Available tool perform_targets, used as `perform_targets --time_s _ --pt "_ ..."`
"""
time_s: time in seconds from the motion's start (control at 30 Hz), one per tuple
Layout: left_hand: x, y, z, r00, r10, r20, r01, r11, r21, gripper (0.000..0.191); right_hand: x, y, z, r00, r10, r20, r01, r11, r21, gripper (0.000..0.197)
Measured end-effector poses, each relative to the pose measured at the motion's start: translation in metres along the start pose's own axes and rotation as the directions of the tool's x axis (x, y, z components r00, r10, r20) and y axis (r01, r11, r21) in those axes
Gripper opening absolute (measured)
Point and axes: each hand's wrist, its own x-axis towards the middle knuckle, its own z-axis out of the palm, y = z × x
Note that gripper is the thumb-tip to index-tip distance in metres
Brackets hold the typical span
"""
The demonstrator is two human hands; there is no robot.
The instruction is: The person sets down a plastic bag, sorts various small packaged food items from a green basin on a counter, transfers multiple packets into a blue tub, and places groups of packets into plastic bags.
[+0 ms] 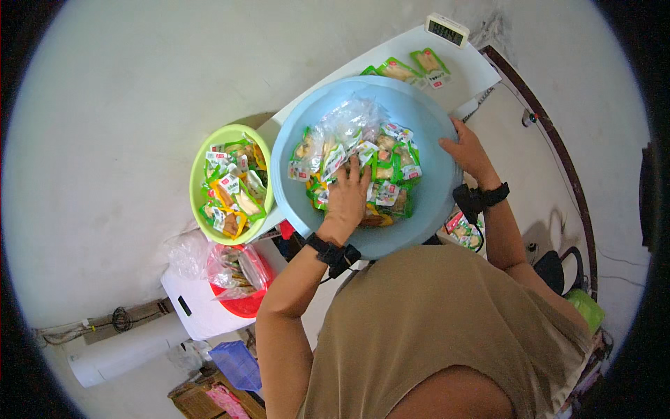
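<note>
A large blue plastic basin [434,214] stands before me on a white table, holding many small sealed food packets [386,193] and a crumpled clear plastic bag [356,123]. My left hand [348,194] reaches into the basin, its fingers spread over the packets; whether it grips one I cannot tell. My right hand [468,149] is on the basin's right rim, with the thumb inside and the other fingers toward the outside. Both wrists wear black straps with small devices. To the left, a light green basin [194,183] holds more green and orange packets.
A few packets [430,60] and a digital clock [447,30] are at the table's far right end. Lower left, a red basin [243,306] with bagged packets rests on a white stool [193,319]. A blue plastic basket [235,364] lies below. A wall borders the table.
</note>
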Motion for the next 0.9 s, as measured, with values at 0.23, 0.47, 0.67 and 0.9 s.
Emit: perform_targets --time_s 0.23,0.47,0.67,0.9 --pt "0.001 -0.017 -0.014 0.998 0.057 -0.011 -0.058 0.966 -0.252 0.040 -0.001 0.016 0.004 0.998 -0.029 -0.054 0.023 0.994 -0.108 0.060" --pt "-0.013 -0.022 -0.028 0.988 -0.037 -0.153 -0.025 0.923 -0.385 0.038 -0.002 0.001 0.001 0.999 0.018 -0.034 -0.018 1.000 -0.015 0.062" --pt "-0.037 -0.033 -0.050 0.950 -0.158 -0.269 -0.092 0.681 -0.726 0.039 0.001 0.009 0.002 0.998 0.001 -0.057 -0.005 0.997 -0.073 0.057" --pt "-0.076 -0.064 -0.053 0.926 -0.354 0.135 0.115 -0.077 -0.990 0.030 0.001 0.005 -0.004 0.998 0.049 0.045 -0.053 0.994 0.094 0.059"
